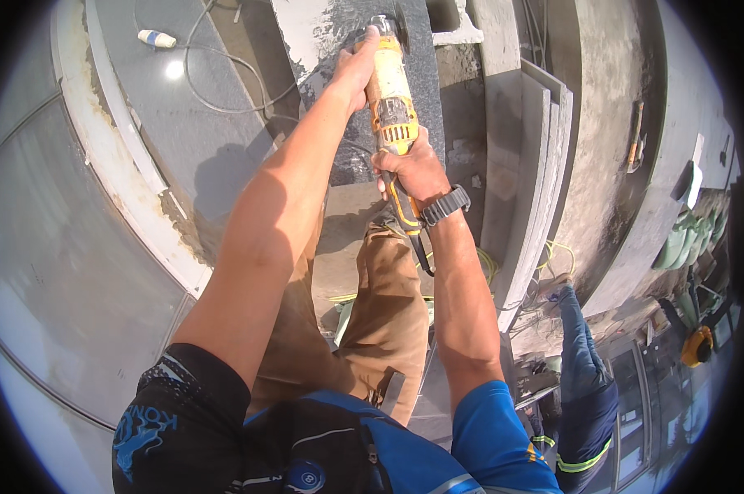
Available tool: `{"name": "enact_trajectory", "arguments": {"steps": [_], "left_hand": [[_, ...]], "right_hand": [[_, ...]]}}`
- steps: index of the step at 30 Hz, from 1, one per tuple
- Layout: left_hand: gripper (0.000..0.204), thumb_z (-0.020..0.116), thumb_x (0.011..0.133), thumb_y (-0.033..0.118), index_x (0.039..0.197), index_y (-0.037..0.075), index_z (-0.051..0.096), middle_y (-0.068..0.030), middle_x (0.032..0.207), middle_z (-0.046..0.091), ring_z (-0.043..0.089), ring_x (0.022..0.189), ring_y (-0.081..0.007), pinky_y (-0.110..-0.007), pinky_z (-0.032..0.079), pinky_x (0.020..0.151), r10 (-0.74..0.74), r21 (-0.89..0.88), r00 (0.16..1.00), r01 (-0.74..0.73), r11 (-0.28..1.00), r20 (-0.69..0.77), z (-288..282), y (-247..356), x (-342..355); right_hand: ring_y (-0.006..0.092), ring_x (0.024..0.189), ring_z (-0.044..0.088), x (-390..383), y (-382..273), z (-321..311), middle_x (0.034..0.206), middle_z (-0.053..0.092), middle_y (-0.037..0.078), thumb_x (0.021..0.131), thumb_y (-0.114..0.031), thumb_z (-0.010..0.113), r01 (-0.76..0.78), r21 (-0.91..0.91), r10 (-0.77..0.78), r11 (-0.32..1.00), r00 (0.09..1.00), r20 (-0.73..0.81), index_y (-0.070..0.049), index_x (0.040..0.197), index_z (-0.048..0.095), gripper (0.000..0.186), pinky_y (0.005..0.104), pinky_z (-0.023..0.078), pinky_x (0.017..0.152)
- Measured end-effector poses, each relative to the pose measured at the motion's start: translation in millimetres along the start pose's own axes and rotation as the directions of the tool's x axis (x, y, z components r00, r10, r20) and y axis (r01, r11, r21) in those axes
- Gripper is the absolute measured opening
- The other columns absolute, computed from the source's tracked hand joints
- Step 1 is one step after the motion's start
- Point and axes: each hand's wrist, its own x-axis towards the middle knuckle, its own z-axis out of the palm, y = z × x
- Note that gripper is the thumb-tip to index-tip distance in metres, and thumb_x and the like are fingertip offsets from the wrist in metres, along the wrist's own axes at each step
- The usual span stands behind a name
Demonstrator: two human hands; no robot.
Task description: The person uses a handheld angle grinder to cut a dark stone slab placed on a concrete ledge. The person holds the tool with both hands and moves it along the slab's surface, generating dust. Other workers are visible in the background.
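Note:
Both my hands are closed around a yellow and black angle grinder [392, 86], held lengthwise with its head pointing away from me. My left hand [357, 72] grips the front of the body, close to the metal gear head. Farther back, my right hand [417, 170] wraps the rear handle; a dark watch-like band circles that wrist. Beneath the tool lies a dark grey stone slab [425, 103] with a pale, dusty patch at its upper left. The disc [402, 29] shows edge-on at the slab's far part; I cannot tell whether it touches the stone.
A grey cable [224, 109] loops over another slab [146, 78] at left, near a white connector [156, 39]. Slabs stand on edge [537, 173] to my right. A hammer-like tool [635, 136] lies beyond them. Another person [586, 395] is at lower right, near yellow hoses [560, 247].

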Motion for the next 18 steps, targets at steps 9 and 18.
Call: {"name": "enact_trajectory", "arguments": {"steps": [9, 18], "left_hand": [[0.079, 0.08, 0.088, 0.04, 0.148, 0.001, 0.049, -0.0286, 0.148, 0.047, 0.051, 0.133, -0.0471, -0.052, 0.044, 0.111, 0.243, 0.934, 0.969, -0.04, 0.355, -0.051, -165, -99, -297], [0.078, 0.065, 0.091, 0.052, 0.152, 0.007, 0.045, -0.0276, 0.155, 0.038, 0.046, 0.138, -0.0477, -0.057, 0.04, 0.111, -0.155, 0.938, 0.925, 0.339, -0.076, -0.347, -153, -176, -379]], "right_hand": [[0.0212, 0.053, 0.064, 25, -8, -3, 0.08, 0.064, 0.013, 0.085, 0.003, 0.074, 0.043, 0.022, -0.044, 0.999, 0.997, 0.058, -0.005, 0.126, 0.033, 0.059, 0.0368, 0.056, 0.044], [0.0217, 0.054, 0.064, 50, -11, -3, 0.08, 0.065, 0.013, 0.085, 0.003, 0.074, 0.076, 0.003, -0.076, 0.997, 0.994, 0.073, -0.004, 0.119, 0.042, 0.048, 0.0388, 0.057, 0.045]]}}
